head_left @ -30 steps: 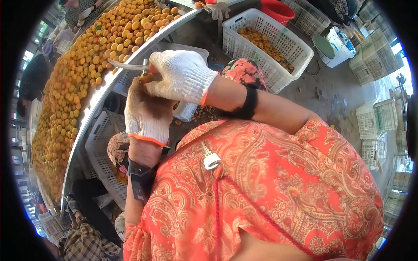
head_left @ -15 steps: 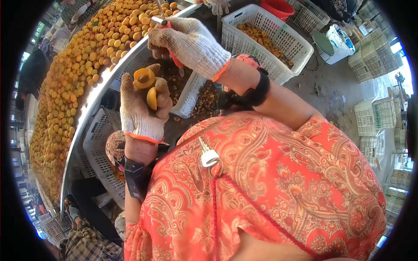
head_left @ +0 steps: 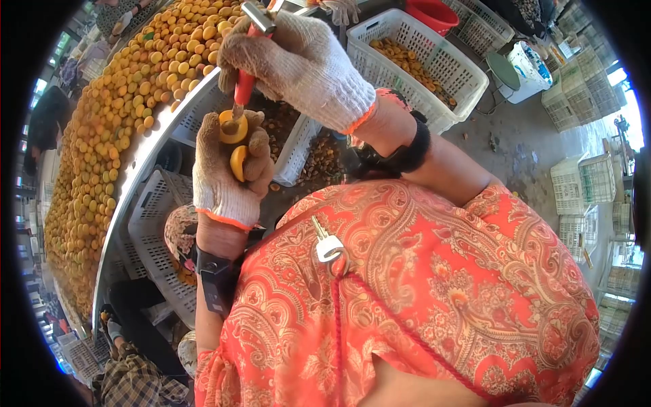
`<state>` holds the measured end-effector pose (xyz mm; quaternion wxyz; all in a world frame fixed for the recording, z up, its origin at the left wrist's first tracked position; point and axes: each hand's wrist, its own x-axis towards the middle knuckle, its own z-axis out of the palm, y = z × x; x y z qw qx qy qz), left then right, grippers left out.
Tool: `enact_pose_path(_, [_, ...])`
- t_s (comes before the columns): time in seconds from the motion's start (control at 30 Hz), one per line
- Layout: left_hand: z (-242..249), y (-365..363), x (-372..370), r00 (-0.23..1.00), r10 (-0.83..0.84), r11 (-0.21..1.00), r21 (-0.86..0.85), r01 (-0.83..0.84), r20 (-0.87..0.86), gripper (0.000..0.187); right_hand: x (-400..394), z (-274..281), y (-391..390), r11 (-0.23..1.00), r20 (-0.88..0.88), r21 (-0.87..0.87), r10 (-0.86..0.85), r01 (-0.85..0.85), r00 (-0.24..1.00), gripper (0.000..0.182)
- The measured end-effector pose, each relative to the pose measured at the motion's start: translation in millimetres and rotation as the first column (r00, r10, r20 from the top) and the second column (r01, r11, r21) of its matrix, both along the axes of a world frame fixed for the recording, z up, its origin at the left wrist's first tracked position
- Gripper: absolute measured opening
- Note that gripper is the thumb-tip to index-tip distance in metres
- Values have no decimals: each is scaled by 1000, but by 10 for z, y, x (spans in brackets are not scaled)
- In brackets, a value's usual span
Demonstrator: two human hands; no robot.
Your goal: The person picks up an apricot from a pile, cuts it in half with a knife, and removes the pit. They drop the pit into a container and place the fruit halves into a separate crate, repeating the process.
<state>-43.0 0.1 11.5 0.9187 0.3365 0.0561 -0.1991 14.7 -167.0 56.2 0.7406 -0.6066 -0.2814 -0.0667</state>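
My left hand (head_left: 220,175), in a brown-and-white work glove, is closed around a split apricot. One apricot half (head_left: 234,133) faces up with a brown pit in its middle, and the other half (head_left: 238,165) lies against my fingers. Above it, my gloved right hand (head_left: 291,64) grips a red-handled pitting tool (head_left: 245,87) with a metal butt end. Its metal tip points down and meets the upper half at the pit. The exact shape of the tip is hard to make out.
A metal-edged table (head_left: 146,146) heaped with whole apricots (head_left: 102,146) runs along the left. Beyond my right arm stands a white crate (head_left: 468,81) of apricot halves. Pits fill a crate (head_left: 298,146) below my hands. Co-workers are at the left and top.
My right hand has come down and turned the tool so its tip reaches the pit in the upper apricot half. My left hand has shifted slightly right.
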Motion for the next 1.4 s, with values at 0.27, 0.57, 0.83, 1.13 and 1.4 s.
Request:
enact_pose_path(0.27, [19, -42, 3, 998, 36, 999, 1, -36, -42, 50, 48, 35, 17, 983, -29, -184, -10, 5, 1000, 27])
enact_pose_path(0.57, [70, -123, -66, 997, 38, 999, -12, -38, 64, 21, 1, 37, 179, 983, -258, 183, 35, 13, 966, 37])
enact_pose_path(0.83, [92, -194, -124, 997, 79, 996, 29, -79, 14, 10, -20, -61, 232, 871, -248, 478, 261, -116, 933, 32])
enact_pose_path(1.13, [11, -171, -111, 1000, 25, 998, 60, -25, 3, 21, 58, -132, 203, 794, -256, 562, 434, -232, 864, 46])
enact_pose_path(1.4, [94, -228, -97, 997, 71, 997, 31, -70, -10, 11, 95, -109, 230, 771, -413, 627, 447, -108, 794, 51])
